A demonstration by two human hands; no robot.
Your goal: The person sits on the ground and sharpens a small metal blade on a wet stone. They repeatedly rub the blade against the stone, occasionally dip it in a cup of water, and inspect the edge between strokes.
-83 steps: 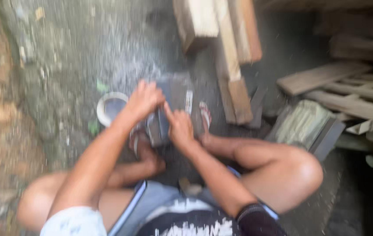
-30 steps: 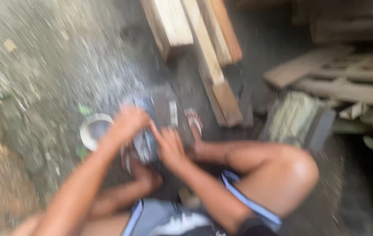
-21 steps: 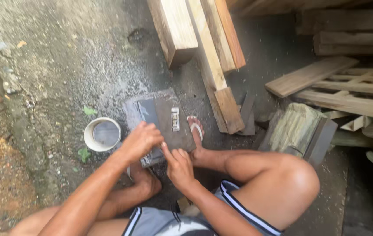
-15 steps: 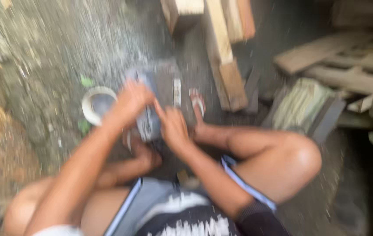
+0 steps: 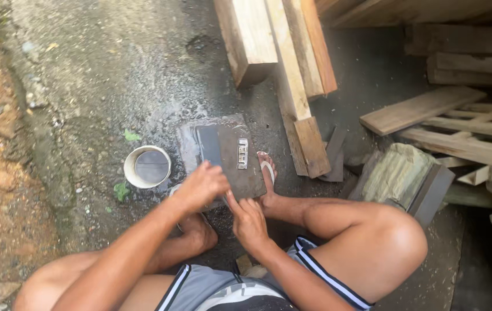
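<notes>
Your left hand (image 5: 200, 185) and right hand (image 5: 250, 219) press on the dark sharpening stone (image 5: 231, 158).
Left fingers are curled at the stone's near edge; what they grip cannot be told. Right fingers lie flat, steadying. The stone sits between your feet for bracing, the white water cup (image 5: 148, 167) just beside it, timber planks (image 5: 280, 63) beyond.

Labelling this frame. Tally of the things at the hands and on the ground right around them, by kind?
Hands: 2, left hand and right hand, both on the slab
Flat grey slab: 1
Small light tag on the slab: 1
Round white container holding water: 1
Sandals, one per foot: 2, left one mostly hidden
Total: 7
</notes>
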